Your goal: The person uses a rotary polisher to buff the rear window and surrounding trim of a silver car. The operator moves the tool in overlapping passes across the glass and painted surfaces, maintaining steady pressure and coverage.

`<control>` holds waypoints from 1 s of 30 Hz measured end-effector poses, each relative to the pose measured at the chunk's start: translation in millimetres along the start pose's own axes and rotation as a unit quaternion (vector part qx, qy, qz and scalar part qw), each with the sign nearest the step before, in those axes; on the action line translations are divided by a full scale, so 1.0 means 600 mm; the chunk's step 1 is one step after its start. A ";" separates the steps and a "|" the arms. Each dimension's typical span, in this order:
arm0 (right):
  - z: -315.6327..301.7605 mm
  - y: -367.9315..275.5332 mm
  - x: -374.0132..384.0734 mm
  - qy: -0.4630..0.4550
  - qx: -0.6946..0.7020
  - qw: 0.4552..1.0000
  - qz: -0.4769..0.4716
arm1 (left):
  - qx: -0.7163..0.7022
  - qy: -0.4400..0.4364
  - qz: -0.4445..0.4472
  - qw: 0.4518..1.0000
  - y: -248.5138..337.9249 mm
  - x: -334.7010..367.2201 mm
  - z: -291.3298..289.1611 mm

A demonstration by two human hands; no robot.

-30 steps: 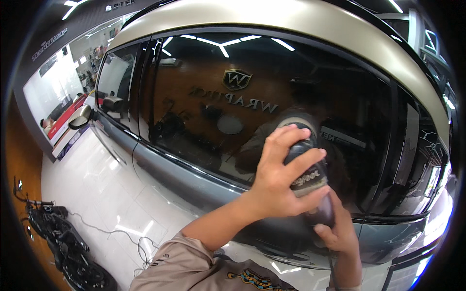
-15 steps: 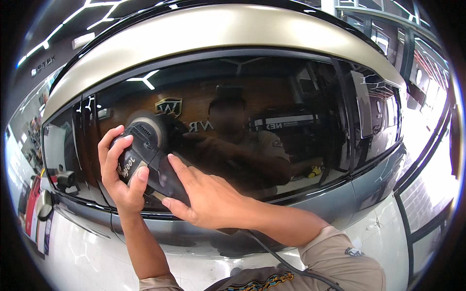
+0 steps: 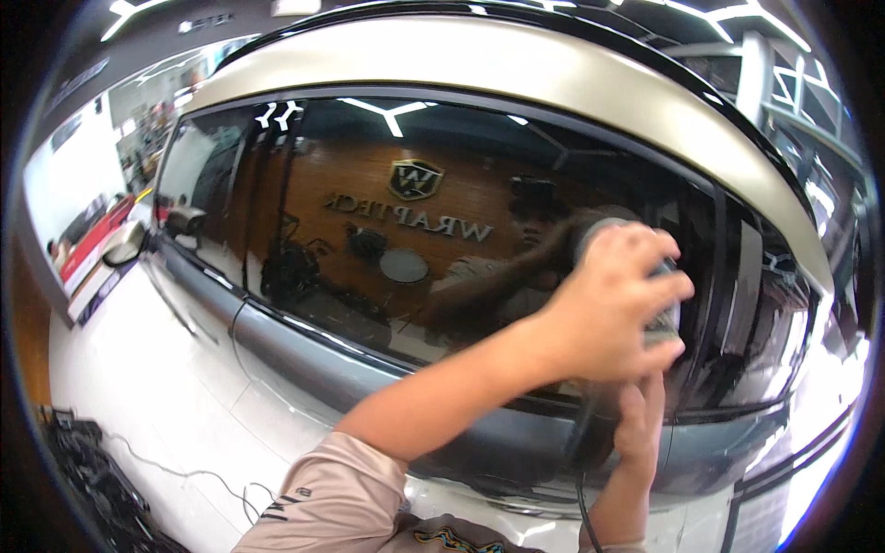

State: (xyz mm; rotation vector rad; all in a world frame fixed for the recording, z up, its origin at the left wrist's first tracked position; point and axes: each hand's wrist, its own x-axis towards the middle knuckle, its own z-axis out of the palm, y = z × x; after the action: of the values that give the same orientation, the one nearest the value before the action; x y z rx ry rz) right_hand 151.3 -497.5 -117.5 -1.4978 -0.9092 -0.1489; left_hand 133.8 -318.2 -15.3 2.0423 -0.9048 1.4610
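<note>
A corded power polisher (image 3: 590, 431), dark-bodied with a round pad, is held up to the dark side window (image 3: 369, 267) of a car, over the right part of the glass. My left hand (image 3: 627, 300) reaches across and wraps over the polisher's head, covering most of it and the pad. Lower down, my right hand (image 3: 638, 426) is closed around the handle, its fingers partly hidden. From the handle a black cord (image 3: 586, 516) hangs down towards me. Whether the pad touches the glass I cannot tell.
Above the window curves the car's pale gold roof edge (image 3: 461, 55); below runs the grey door panel (image 3: 304, 336). A side mirror (image 3: 124, 244) juts out at left. Black equipment (image 3: 92, 479) and a thin cable (image 3: 184, 472) lie on the white floor at lower left.
Both hands have carried the polisher from the left part of the window to the right part. My left arm now stretches across in front of me. The view has shifted and tilted.
</note>
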 end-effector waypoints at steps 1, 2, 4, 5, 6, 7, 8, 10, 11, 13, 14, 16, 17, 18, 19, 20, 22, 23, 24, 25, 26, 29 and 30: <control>-0.011 0.005 -0.011 0.004 0.009 1.000 0.010 | -0.010 -0.002 -0.002 1.000 0.005 -0.006 0.022; -0.021 0.015 -0.023 0.001 0.007 1.000 0.013 | -0.017 -0.007 -0.005 1.000 0.011 -0.011 0.039; -0.018 0.035 -0.029 -0.004 0.009 1.000 0.019 | -0.012 -0.011 -0.011 1.000 0.010 -0.018 0.025; -0.002 0.038 -0.018 -0.025 0.004 1.000 0.007 | -0.002 -0.008 -0.013 1.000 0.006 -0.025 0.005; 0.018 0.042 -0.010 -0.036 -0.007 0.999 -0.001 | -0.003 -0.008 -0.012 1.000 -0.001 -0.034 -0.010; 0.047 0.040 -0.001 -0.043 -0.015 0.999 -0.011 | 0.004 -0.025 -0.015 1.000 -0.010 -0.042 -0.046; 0.076 0.030 0.007 -0.048 -0.025 0.998 -0.020 | 0.015 -0.012 -0.015 1.000 -0.023 -0.055 -0.082; 0.133 0.015 0.034 -0.086 -0.093 0.990 -0.059 | 0.045 -0.001 -0.018 0.999 -0.044 -0.086 -0.148; 0.172 0.002 0.046 -0.105 -0.097 0.989 -0.039 | 0.063 -0.001 -0.021 0.998 -0.053 -0.105 -0.186; 0.256 -0.041 0.066 -0.163 -0.119 0.979 0.028 | 0.124 -0.011 -0.055 0.991 -0.065 -0.151 -0.273; 0.288 -0.043 0.072 -0.174 -0.146 0.973 0.038 | 0.125 0.007 -0.082 0.989 -0.064 -0.165 -0.308; 0.340 -0.075 0.087 -0.207 -0.139 0.968 0.004 | 0.142 0.038 -0.121 0.982 -0.067 -0.194 -0.362; 0.359 -0.072 0.087 -0.216 -0.134 0.967 -0.021 | 0.117 0.063 -0.135 0.982 -0.067 -0.207 -0.378; 0.368 -0.075 0.078 -0.229 -0.139 0.963 -0.008 | 0.097 0.081 -0.170 0.977 -0.064 -0.227 -0.384; 0.379 -0.082 0.060 -0.257 -0.130 0.957 -0.013 | 0.120 0.075 -0.167 0.976 -0.053 -0.249 -0.399; 0.389 -0.081 0.036 -0.294 -0.086 0.952 -0.023 | 0.144 0.064 -0.149 0.976 -0.029 -0.269 -0.416; 0.396 -0.077 -0.034 -0.367 -0.065 0.926 0.059 | 0.154 0.030 -0.199 0.968 0.049 -0.316 -0.412; 0.401 -0.055 -0.078 -0.358 -0.050 0.931 0.042 | 0.169 0.014 -0.214 0.962 0.084 -0.342 -0.404; 0.380 -0.049 -0.118 -0.357 -0.026 0.932 0.057 | 0.149 0.003 -0.225 0.963 0.112 -0.361 -0.382; 0.352 -0.047 -0.157 -0.357 -0.005 0.931 0.073 | 0.137 -0.011 -0.238 0.961 0.140 -0.377 -0.353; 0.327 -0.045 -0.197 -0.351 -0.022 0.931 0.097 | 0.117 -0.021 -0.253 0.960 0.170 -0.398 -0.325; 0.240 -0.053 -0.316 -0.323 -0.058 0.928 0.176 | 0.081 -0.087 -0.259 0.958 0.267 -0.411 -0.234; 0.204 -0.064 -0.359 -0.297 -0.048 0.931 0.208 | 0.052 -0.098 -0.244 0.963 0.298 -0.409 -0.199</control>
State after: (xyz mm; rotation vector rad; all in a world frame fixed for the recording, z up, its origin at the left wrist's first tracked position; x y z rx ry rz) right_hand -68.8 -488.3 -237.2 -1.8313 -1.0360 0.6115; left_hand -127.6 -296.2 -209.2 2.3047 -0.3509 1.0680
